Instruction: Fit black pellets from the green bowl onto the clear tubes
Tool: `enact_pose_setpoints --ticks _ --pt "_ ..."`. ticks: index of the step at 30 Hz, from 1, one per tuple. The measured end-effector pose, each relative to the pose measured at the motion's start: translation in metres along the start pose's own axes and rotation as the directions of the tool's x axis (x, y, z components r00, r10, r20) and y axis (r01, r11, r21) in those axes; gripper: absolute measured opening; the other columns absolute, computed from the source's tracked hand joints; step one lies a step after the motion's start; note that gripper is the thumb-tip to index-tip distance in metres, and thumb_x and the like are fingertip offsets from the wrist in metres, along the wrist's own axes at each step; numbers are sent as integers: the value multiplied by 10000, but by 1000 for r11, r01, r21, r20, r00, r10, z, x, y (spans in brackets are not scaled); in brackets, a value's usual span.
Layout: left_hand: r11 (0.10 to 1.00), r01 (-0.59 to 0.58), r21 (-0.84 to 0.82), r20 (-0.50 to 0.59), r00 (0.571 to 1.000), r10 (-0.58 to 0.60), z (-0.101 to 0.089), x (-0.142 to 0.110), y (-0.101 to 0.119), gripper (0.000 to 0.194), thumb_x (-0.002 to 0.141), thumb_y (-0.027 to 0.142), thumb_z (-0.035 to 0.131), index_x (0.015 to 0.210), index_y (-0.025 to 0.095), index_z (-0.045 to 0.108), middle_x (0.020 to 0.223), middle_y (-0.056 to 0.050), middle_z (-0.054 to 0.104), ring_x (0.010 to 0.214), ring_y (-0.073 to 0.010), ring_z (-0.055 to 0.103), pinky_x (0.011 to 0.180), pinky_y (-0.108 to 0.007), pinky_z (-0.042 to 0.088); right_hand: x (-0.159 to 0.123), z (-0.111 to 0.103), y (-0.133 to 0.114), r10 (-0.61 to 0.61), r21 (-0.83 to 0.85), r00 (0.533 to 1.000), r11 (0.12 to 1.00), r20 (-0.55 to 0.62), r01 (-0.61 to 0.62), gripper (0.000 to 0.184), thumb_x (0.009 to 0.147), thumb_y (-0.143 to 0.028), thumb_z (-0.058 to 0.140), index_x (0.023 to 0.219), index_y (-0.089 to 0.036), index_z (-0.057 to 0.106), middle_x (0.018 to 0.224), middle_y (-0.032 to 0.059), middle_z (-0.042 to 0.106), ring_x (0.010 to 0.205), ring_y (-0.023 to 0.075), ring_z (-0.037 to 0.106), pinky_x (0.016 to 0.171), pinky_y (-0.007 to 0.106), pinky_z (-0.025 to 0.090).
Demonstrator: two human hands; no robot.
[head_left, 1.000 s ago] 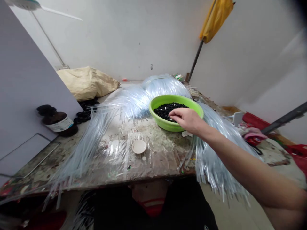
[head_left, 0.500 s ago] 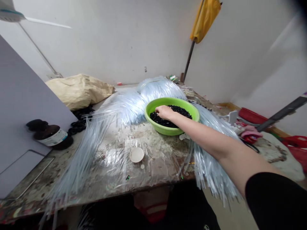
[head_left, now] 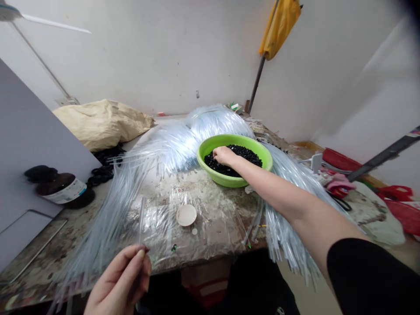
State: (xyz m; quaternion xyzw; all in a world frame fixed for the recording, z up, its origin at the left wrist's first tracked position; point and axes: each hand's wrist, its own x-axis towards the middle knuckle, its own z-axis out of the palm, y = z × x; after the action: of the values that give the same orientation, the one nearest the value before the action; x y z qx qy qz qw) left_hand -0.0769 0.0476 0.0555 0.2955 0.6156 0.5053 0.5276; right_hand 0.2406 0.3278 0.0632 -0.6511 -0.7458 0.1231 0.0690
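My left hand [head_left: 121, 280] pinches a clear plastic tube [head_left: 141, 221]; my right hand [head_left: 225, 155], fingertips bunched, best picks lightly among black pieces [head_left: 246, 154] in a green basin [head_left: 229, 181], any catch hidden.

The right hand [head_left: 225, 156] reaches into small black pieces [head_left: 247, 156] inside a round green plastic basin [head_left: 221, 178]; the left hand [head_left: 123, 280] pinches a thin clear tube [head_left: 141, 221].

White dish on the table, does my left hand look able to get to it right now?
Probably yes: nothing seems to stand between the left hand and the white dish. The fingers do appear to pinch a clear tube, though, so they may not be free.
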Motion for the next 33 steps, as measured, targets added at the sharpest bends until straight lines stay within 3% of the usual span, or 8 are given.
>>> enact_pose_setpoints --ticks 5,9,11,14,17,21,26,33 --pt "999 -28 -38 82 996 31 22 10 -11 378 604 502 840 827 231 700 567 18 569 474 -89 437 401 -166 339 -32 -22 0 -27 208 996 977 -82 44 200 978 -151 434 1073 -71 591 940 86 700 769 110 685 763 231 520" --pt "994 -70 -88 134 988 82 32 11 -19 341 697 491 786 877 214 704 494 47 470 445 -83 372 409 -179 314 -93 -32 -14 -82 333 978 932 -190 143 166 962 -174 412 1030 -133 557 917 35 687 737 77 665 715 178 485" --pt "993 -60 -102 161 984 75 39 10 -20 344 712 494 774 902 215 707 483 51 451 454 -93 385 424 -189 325 -131 -30 -27 -173 470 946 834 -273 288 112 928 -224 493 913 -158 583 810 4 656 680 100 627 654 208 473" --pt "997 7 -75 189 982 8 51 9 -21 369 666 508 798 870 213 712 518 23 521 490 -108 439 437 -192 340 -183 -19 -50 -287 589 940 733 -184 339 119 918 -216 528 841 -168 605 748 -6 633 687 123 606 647 236 469" --pt "996 85 -6 221 972 -82 60 9 -21 390 595 501 838 824 209 717 646 -29 639 570 -137 523 490 -209 409 -217 2 -71 -389 596 912 704 -134 387 117 913 -144 532 838 -170 619 770 1 650 728 122 607 707 235 457" --pt "996 85 33 299 950 -91 65 9 -28 354 654 504 805 866 230 730 693 -28 646 589 -134 518 525 -214 427 -233 26 -87 -424 625 902 684 -79 376 59 914 -175 567 907 -179 626 861 14 676 797 129 619 758 227 449" --pt "990 96 100 409 903 -129 66 8 -38 296 704 488 781 806 216 725 674 -8 593 547 -101 441 484 -192 356 -237 37 -94 -393 680 919 675 3 286 42 889 -219 625 875 -184 606 783 -16 633 732 117 596 695 204 427" --pt "969 242 42 386 891 -239 68 5 -42 348 619 487 841 757 197 707 623 5 569 524 -86 438 473 -182 335 -237 50 -95 -359 740 932 613 -51 277 108 854 -172 664 768 -177 599 723 -39 602 705 99 570 683 183 407"
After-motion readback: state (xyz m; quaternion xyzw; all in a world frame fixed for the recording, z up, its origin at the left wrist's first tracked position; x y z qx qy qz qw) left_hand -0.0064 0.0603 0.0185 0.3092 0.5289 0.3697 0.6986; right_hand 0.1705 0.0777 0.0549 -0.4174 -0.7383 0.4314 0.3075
